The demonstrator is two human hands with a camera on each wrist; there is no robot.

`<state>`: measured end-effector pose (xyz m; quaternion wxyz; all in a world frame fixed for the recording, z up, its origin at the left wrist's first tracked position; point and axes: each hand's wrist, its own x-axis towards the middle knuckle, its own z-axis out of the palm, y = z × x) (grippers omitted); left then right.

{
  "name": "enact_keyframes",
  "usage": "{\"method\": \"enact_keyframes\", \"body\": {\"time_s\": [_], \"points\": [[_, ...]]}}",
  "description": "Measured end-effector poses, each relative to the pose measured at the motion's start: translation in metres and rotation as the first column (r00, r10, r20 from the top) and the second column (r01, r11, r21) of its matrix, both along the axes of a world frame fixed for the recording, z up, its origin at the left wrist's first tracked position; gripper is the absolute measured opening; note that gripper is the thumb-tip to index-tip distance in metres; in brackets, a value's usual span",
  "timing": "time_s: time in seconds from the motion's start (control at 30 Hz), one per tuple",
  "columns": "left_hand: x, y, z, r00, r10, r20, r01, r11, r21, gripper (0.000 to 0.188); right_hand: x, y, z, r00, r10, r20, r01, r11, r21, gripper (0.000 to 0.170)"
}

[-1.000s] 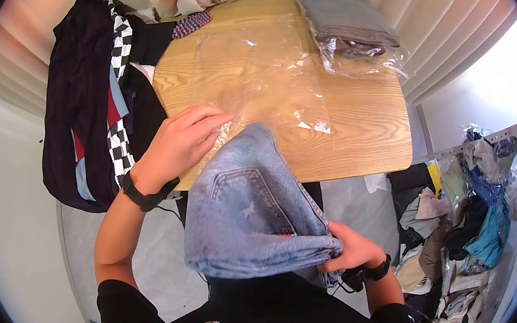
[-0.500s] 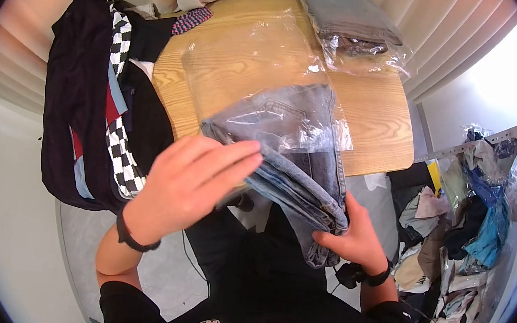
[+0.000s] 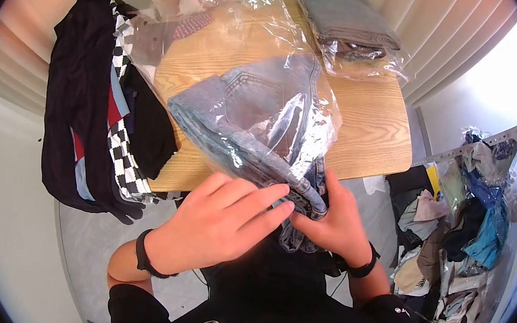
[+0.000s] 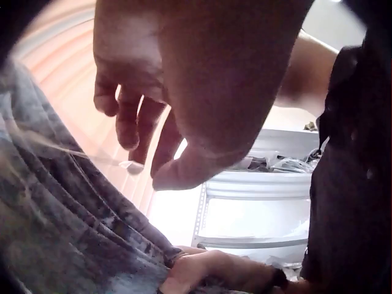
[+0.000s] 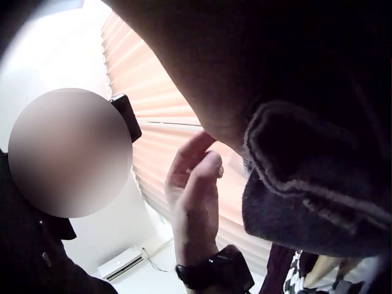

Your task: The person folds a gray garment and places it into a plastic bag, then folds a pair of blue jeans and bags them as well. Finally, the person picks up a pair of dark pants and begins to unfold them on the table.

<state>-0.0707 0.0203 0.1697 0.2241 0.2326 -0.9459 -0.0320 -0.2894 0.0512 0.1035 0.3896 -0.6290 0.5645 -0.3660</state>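
Note:
Folded blue jeans [image 3: 252, 106] lie tilted over the table's near side, mostly inside a clear plastic bag [image 3: 267, 25] that spreads up and left. The right hand [image 3: 337, 228] grips their near right end, thumb on top; the left wrist view also shows this hand [image 4: 214, 269] holding the denim [image 4: 67, 214]. With fingers extended, the left hand [image 3: 216, 227] is beside the jeans' near edge. In the left wrist view, thin film reaches the fingertips of the left hand [image 4: 190, 79]; whether they pinch it is unclear. Dark denim [image 5: 306, 202] fills the right wrist view's right side.
On the wooden table [image 3: 371, 123], folded bagged jeans [image 3: 351, 22] stand at the back right. Dark and checkered garments [image 3: 80, 103] hang over the left edge. At the right is a rack with bagged clothes [image 3: 485, 187]. Curtains [image 3: 471, 32] stand behind.
The jeans have moved up from the lap over the table and into the bag, which now covers more of them. The left hand has moved down and right, close to the right hand; the right hand keeps its hold.

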Motion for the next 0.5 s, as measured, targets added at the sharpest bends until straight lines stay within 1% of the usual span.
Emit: {"method": "enact_keyframes", "body": {"time_s": [0.03, 0.07, 0.1, 0.13, 0.2, 0.23, 0.3, 0.37, 0.43, 0.47, 0.5], "points": [[0.000, 0.000, 0.003, 1.000, 0.002, 0.002, -0.002, 1.000, -0.002, 0.039, 0.002, 0.000, 0.000, 0.999, 0.004, -0.036, -0.004, 1.000, -0.002, 0.068], [-0.003, -0.001, 0.007, 0.998, 0.050, -0.042, -0.049, 0.999, 0.021, 0.040, 0.004, 0.000, 0.000, 0.997, 0.008, -0.072, -0.009, 1.000, -0.003, 0.070], [-0.006, -0.003, 0.010, 0.991, 0.099, -0.085, -0.096, 0.994, 0.047, 0.042, 0.007, 0.001, 0.000, 0.997, 0.013, -0.070, -0.014, 1.000, -0.005, 0.070], [-0.012, -0.006, 0.009, 0.991, 0.107, -0.084, -0.103, 0.994, 0.047, 0.042, 0.009, 0.001, 0.000, 0.997, 0.009, -0.081, -0.010, 1.000, -0.016, 0.071], [-0.026, -0.018, 0.001, 0.968, 0.207, -0.140, -0.207, 0.978, 0.013, 0.046, 0.014, 0.004, -0.002, 0.995, 0.010, -0.095, -0.013, 0.999, -0.031, 0.072], [-0.031, -0.022, -0.005, 0.961, 0.243, -0.129, -0.245, 0.970, 0.004, 0.048, 0.016, 0.006, -0.005, 0.992, 0.000, -0.129, -0.003, 1.000, -0.025, 0.073], [-0.034, -0.027, -0.016, 0.962, 0.250, -0.109, -0.254, 0.967, -0.025, 0.046, 0.019, 0.007, -0.005, 0.986, -0.016, -0.165, 0.012, 1.000, -0.026, 0.074], [-0.037, -0.027, -0.018, 0.963, 0.254, -0.088, -0.259, 0.965, -0.047, 0.045, 0.021, 0.007, -0.004, 0.980, -0.019, -0.198, -0.007, 0.991, -0.133, 0.074], [-0.037, -0.022, -0.018, 0.981, 0.176, -0.082, -0.181, 0.982, -0.048, 0.040, 0.021, 0.008, -0.005, 0.973, -0.011, -0.232, -0.022, 0.990, -0.140, 0.075], [-0.038, -0.020, -0.018, 0.981, 0.175, -0.083, -0.180, 0.983, -0.048, 0.040, 0.021, 0.008, -0.005, 0.965, -0.001, -0.263, -0.039, 0.988, -0.148, 0.075], [-0.040, -0.017, -0.020, 0.989, 0.121, -0.088, -0.124, 0.992, -0.022, 0.038, 0.021, 0.008, -0.008, 0.965, -0.001, -0.263, -0.039, 0.988, -0.147, 0.075]]}}
